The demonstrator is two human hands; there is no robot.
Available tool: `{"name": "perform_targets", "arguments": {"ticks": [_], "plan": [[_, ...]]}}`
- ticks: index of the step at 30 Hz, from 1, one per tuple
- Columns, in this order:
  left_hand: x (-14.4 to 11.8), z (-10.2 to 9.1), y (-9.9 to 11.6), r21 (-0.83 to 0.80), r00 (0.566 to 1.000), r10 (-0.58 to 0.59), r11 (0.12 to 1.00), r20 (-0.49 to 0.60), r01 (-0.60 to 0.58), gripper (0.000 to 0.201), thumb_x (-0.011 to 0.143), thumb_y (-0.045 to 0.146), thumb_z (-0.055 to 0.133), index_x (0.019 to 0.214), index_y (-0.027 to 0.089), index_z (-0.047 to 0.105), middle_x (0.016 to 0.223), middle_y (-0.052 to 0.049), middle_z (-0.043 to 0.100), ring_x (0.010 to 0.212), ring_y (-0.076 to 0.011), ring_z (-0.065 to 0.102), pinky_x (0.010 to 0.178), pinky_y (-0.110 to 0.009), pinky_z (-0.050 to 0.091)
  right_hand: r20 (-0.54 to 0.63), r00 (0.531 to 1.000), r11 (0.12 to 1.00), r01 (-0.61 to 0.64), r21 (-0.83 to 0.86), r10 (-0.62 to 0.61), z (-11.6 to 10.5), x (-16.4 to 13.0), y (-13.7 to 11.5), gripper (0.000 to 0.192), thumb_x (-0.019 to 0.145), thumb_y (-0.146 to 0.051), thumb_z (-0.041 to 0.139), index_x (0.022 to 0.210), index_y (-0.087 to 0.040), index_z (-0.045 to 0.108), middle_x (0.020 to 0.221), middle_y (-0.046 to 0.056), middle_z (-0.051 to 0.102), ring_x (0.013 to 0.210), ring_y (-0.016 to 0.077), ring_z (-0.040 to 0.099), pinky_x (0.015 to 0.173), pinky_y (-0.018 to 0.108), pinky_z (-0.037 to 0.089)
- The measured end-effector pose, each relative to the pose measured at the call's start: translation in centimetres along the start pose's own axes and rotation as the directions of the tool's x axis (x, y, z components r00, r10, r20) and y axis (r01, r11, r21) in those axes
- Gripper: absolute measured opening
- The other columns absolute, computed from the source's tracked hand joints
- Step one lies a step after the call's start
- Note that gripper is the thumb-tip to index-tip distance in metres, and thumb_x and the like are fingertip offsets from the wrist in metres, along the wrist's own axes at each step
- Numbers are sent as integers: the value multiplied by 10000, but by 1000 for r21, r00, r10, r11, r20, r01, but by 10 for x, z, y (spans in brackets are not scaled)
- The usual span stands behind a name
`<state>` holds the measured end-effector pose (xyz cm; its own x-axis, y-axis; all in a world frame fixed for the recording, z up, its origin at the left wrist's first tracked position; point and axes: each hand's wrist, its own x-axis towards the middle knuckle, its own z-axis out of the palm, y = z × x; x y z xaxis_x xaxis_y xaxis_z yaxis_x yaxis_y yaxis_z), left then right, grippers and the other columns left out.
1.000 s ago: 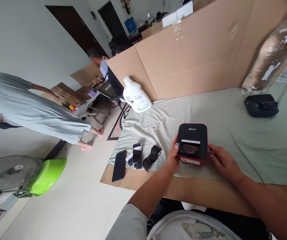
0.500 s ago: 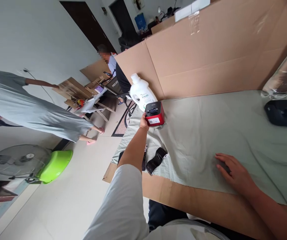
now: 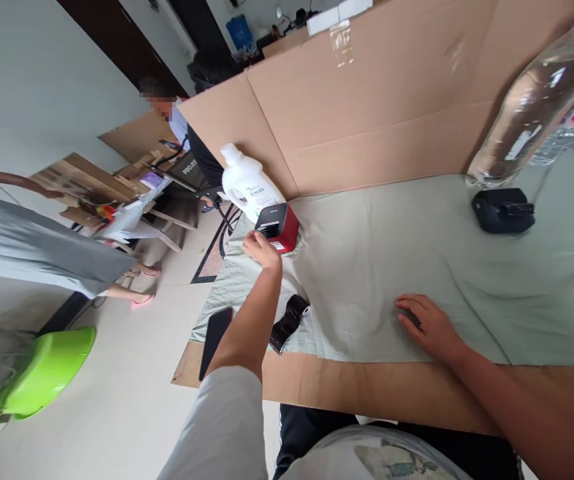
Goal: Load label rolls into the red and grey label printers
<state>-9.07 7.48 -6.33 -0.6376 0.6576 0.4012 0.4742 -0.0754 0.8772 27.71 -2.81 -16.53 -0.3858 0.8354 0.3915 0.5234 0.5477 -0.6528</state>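
A boxy red and black device (image 3: 277,227), with a slot in its dark top and a white label in front, stands on the cloth. My left hand (image 3: 263,251) is at its front left corner, fingers stretched out past the edge and not wrapped around it. Just behind the device leans a white jug (image 3: 251,183) with a handle. Near my left forearm lie a black phone (image 3: 215,339) and a partly unrolled black roll (image 3: 289,323). My right hand (image 3: 429,325) rests on the cloth with fingers apart; the dark patch under it is unclear.
A grey-green cloth (image 3: 367,267) covers the table, with a cardboard wall (image 3: 367,113) behind. At right stand a large bottle (image 3: 531,107) and a black case (image 3: 503,211). Beyond the left edge are a green basin (image 3: 49,370), a standing person (image 3: 41,240) and a seated person (image 3: 179,127).
My view has swung to the right. My left hand has loosened from the device's side and turned across its front corner. The device looks slightly turned. My right hand stays on the cloth.
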Motion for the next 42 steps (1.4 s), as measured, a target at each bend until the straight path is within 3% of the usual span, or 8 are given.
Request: {"name": "perform_targets", "arguments": {"ticks": [6,9,14,20,24,28,35,42], "plan": [[-148,35,-9,-259,964,110,965,243,-45,358,950,519,506,1057,195,616,1091,-81,606,1087,-209,577,996,-368,457,52,999,997,9,-76,-5,-21,26,27,338,913,-400,542,1215,-265,613,1224,118,654,1172,296,598,1004,513,508],[-194,34,-14,-243,882,59,968,467,63,279,929,456,532,965,198,633,969,-69,627,944,-193,603,881,-339,489,-184,978,943,-155,-296,104,-69,72,68,530,848,-475,622,1291,-191,558,1374,197,536,1307,367,464,1105,593,350],[-193,36,-19,-167,810,-83,961,581,218,177,866,355,546,885,194,618,818,-40,629,793,-176,600,763,-320,499,-471,769,688,-619,-379,432,-147,136,131,793,782,-535,733,1393,-123,440,1563,293,218,1427,476,169,1074,663,210],[-192,39,-14,-90,771,-27,990,636,109,116,829,301,574,867,210,637,844,-38,634,802,-179,594,768,-321,470,-395,577,549,-813,-193,715,-155,137,165,1046,633,-449,877,1485,-165,341,1447,278,362,1320,472,386,1061,625,302],[-195,36,-12,-119,766,-2,988,642,103,96,839,297,601,882,222,644,884,-49,631,842,-194,589,805,-347,468,-493,639,664,-732,-154,590,-130,130,160,1032,588,-535,866,1422,-86,455,1348,288,449,1305,494,394,1059,652,299],[-198,33,-11,-210,759,4,962,651,175,212,864,409,633,970,228,661,959,-73,644,920,-215,595,871,-382,465,-394,864,910,-391,-136,312,-94,115,109,909,657,-607,798,1379,-133,514,1286,251,526,1267,424,445,1062,598,353],[-200,29,8,-379,485,-48,558,873,739,861,734,790,610,1404,284,417,1411,-143,515,1090,-273,637,822,-384,536,-110,994,988,-9,-152,-8,-9,58,-40,788,766,-571,726,1426,-236,455,1400,198,445,1261,419,468,1070,626,398],[-193,23,0,-413,612,-176,593,771,691,751,641,408,881,1266,247,496,1217,-57,634,1147,-229,609,1019,-384,467,-80,996,994,-19,105,27,27,30,-60,679,831,-648,618,1357,-245,469,1347,181,468,1267,364,474,1077,606,416]]}}
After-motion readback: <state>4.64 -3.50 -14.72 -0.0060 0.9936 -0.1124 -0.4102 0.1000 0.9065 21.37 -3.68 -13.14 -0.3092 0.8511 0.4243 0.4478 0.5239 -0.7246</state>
